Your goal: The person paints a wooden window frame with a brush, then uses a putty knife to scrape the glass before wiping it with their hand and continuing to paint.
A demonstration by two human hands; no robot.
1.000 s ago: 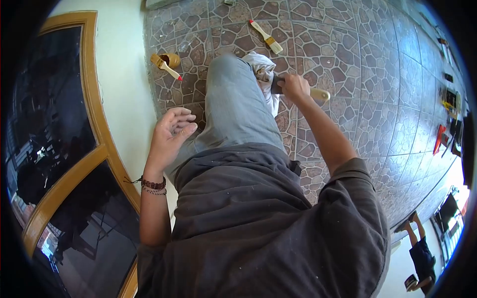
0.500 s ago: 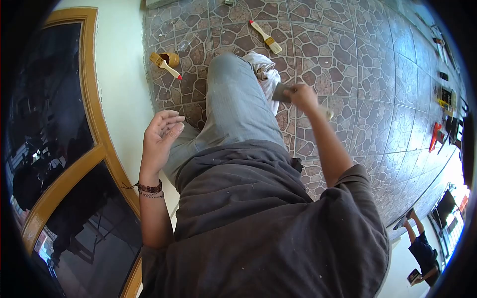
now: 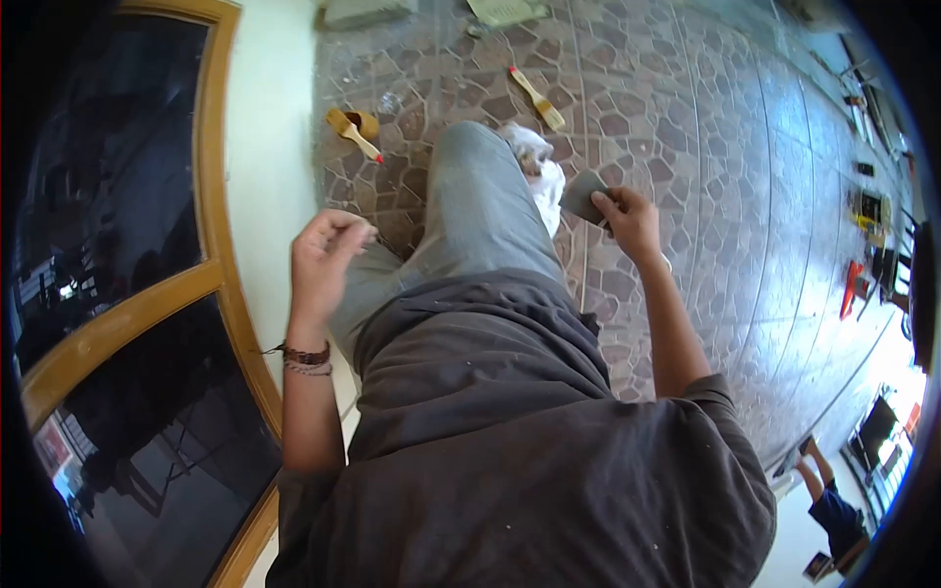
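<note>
Stone-patterned tile floor (image 3: 667,127), eleven to four o'clock; wood-framed glass panel (image 3: 108,147), nine o'clock; white cloth (image 3: 547,191), one o'clock, beside the knee (image 3: 470,152); left hand (image 3: 325,257), ten o'clock, half-curled, nothing visible inside; right hand (image 3: 633,223), two o'clock, closed on grey-bladed scraper (image 3: 583,196); flat paintbrush (image 3: 537,98), twelve-thirty; second paintbrush (image 3: 362,140), eleven o'clock, overlapping brown bowl (image 3: 369,123).

The scraper (image 3: 585,196) had a flat, dull grey blade, squared off with rounded corners. It was gripped in the right hand (image 3: 632,221) near the white cloth (image 3: 549,191), its blade pointing towards the cloth. The hand hid most of the handle; a pale bit showed by the wrist.
</note>
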